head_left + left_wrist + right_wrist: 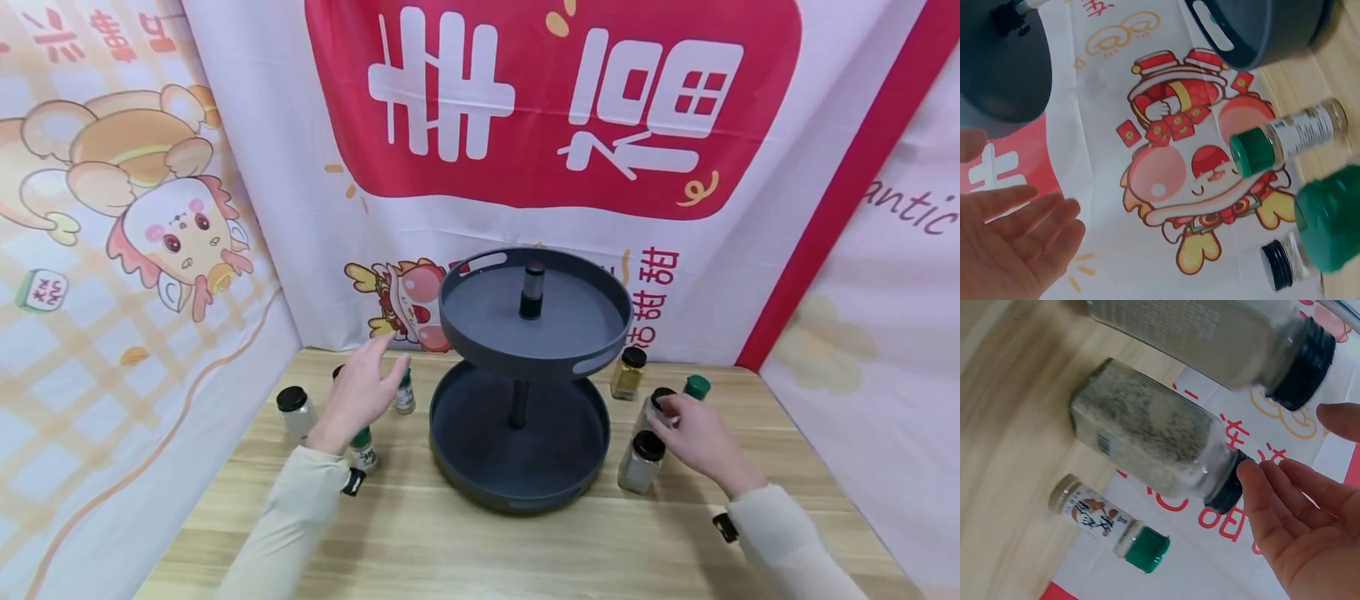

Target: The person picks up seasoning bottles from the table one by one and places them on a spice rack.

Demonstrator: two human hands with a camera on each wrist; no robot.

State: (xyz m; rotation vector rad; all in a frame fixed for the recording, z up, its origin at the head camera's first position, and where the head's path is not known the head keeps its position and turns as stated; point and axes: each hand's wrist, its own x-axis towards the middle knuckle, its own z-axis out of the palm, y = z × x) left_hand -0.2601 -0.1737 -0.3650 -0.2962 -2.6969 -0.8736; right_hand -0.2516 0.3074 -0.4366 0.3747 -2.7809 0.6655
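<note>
- Printed red-and-white cloth [540, 179] hanging at the far side, behind a pale wooden table [450, 554]
- Dark grey two-tier tray [480, 312] standing mid-table, between the hands
- Right hand [701, 437], right of the tray: its fingertips touch the black cap of a square jar with speckled contents [1147, 428]; the thumb stands apart from that cap, so the jar is not grasped
- Left hand [363, 387], left of the tray: fingers loosely extended, holding nothing, above a group of containers
- Pale-filled jar [640, 467], just on the near side of the touched one, crowding the right thumb
- Amber-filled jar [627, 375], farther off, near the tray
- White-filled jar [296, 412], left of the left hand
- Green-capped shaker [696, 387], just beyond the touched jar, to its right
- Two more shakers with green caps [405, 392] [365, 454], near the left hand, one farther, one nearer and partly hidden
</note>
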